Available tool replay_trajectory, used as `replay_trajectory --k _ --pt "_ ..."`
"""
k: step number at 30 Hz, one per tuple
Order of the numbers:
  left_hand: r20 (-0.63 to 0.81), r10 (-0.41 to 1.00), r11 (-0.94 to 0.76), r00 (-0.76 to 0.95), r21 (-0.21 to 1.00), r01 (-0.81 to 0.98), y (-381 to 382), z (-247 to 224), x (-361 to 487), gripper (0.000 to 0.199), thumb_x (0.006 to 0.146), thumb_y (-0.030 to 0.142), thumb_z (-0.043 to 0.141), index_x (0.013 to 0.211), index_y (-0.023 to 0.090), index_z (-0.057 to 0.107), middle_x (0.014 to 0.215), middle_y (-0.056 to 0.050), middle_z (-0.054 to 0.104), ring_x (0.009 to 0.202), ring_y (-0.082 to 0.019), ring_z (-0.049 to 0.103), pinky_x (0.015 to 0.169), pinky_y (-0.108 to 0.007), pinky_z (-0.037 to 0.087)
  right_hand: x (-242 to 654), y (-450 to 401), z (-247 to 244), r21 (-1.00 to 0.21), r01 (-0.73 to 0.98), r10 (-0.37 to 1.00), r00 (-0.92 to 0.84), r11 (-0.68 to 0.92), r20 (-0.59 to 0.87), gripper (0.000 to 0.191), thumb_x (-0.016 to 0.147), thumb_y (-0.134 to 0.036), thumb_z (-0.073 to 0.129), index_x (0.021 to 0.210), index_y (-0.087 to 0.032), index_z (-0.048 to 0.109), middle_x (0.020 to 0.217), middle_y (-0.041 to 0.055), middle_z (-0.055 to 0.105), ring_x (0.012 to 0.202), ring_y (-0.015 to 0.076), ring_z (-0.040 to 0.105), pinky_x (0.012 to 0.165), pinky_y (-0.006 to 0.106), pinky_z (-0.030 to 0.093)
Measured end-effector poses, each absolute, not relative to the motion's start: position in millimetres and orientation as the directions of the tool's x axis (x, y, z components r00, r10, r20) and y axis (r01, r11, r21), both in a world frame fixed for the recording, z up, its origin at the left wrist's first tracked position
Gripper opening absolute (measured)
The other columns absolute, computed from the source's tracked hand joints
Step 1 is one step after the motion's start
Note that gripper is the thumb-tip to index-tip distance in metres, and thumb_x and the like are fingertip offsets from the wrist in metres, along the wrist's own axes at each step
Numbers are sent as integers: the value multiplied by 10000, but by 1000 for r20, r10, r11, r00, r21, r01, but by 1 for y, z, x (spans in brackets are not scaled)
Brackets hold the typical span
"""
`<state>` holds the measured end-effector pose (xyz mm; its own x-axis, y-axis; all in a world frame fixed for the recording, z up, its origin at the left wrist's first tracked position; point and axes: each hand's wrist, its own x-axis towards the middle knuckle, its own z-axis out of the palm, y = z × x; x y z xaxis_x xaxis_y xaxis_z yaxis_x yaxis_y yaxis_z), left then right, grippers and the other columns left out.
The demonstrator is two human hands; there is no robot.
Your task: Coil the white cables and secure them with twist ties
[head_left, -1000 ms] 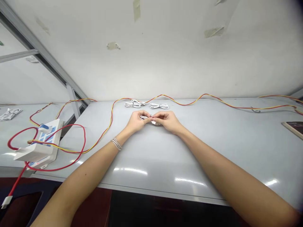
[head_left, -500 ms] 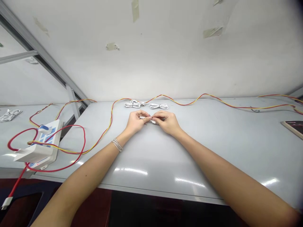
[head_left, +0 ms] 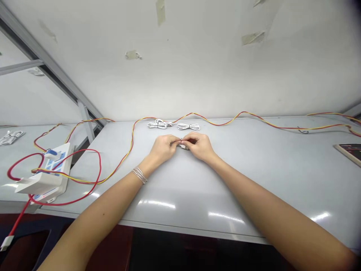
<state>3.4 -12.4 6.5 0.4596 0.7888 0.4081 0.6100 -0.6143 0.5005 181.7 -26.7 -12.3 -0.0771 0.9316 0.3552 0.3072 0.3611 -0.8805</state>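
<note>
My left hand [head_left: 165, 147] and my right hand [head_left: 199, 146] meet fingertip to fingertip above the grey table. Both pinch at a small dark tie around a white cable [head_left: 184, 147], whose metal plug end shows just below the fingertips; the rest of it is hidden by my fingers. Just behind my hands lie a coiled white cable bundle [head_left: 188, 127] with a dark tie round its middle and, to its left, more coiled white cable [head_left: 157, 125], also tied.
A white power strip [head_left: 63, 162] with plugs and a looping red cable [head_left: 99, 165] occupies the left side. A twisted red-yellow wire [head_left: 211, 122] runs along the table's back edge. At far right lies a dark, light-rimmed object [head_left: 349, 151]. A wall stands behind.
My left hand's fingers have closed in more, covering the white coil that showed beside them. The cable's plug end now shows more clearly below the fingertips.
</note>
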Motion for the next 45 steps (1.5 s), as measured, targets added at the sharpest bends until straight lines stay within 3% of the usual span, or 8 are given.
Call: replay_trajectory --k 6,11,17,25,30,36,40,45 --pt "346 742 -669 574 332 665 -14 11 3 264 927 188 477 920 185 741 957 -60 745 862 -203 677 787 -312 495 180 -28 -8 -895 340 957 -57 288 286 83 753 -247 691 733 -168 709 734 37 707 663 154 622 654 293 499" --pt "319 729 -683 606 279 675 -15 13 5 282 918 175 447 859 163 722 867 -102 716 823 -229 646 782 -340 468 180 -28 -8 -902 321 957 -70 287 280 79 759 -234 677 740 -171 720 774 46 712 668 152 626 646 291 502" --pt "340 732 -681 591 330 654 -11 9 3 263 911 210 474 884 186 735 893 -98 729 830 -236 645 793 -348 456 181 -27 -10 -863 349 931 -111 364 348 101 792 -226 650 768 -184 738 811 48 717 703 151 623 666 287 499" --pt "354 763 -647 541 399 650 -9 8 0 239 890 250 533 888 179 762 876 -91 745 785 -227 648 755 -335 461 180 -28 -8 -863 388 947 -118 322 300 112 809 -236 642 795 -188 741 801 41 749 726 168 650 706 305 496" --pt "365 808 -589 462 498 637 -9 5 0 179 828 262 590 813 176 747 840 -77 747 785 -214 669 747 -314 482 179 -30 -6 -840 409 934 -138 356 328 135 823 -226 602 832 -176 727 859 48 750 762 168 647 710 298 485" --pt "287 906 -412 312 772 485 -7 6 4 173 775 296 636 719 161 729 734 -53 730 684 -175 645 697 -281 490 180 -32 -7 -760 417 866 -203 499 457 184 797 -199 598 958 -184 685 982 60 719 881 190 648 790 319 503" --pt "208 960 -260 186 909 325 -6 9 6 196 726 334 679 663 150 708 685 -44 704 643 -162 613 635 -267 468 180 -34 -9 -597 481 744 -207 643 635 363 752 -165 653 1113 -198 624 1122 94 664 1072 247 598 957 405 470" --pt "117 985 -141 126 968 208 -11 13 10 148 692 269 651 616 150 694 642 -27 662 620 -136 566 606 -251 434 175 -33 -10 -370 643 637 -243 671 732 194 785 -203 711 973 -206 664 1122 94 654 1082 263 540 961 425 442"
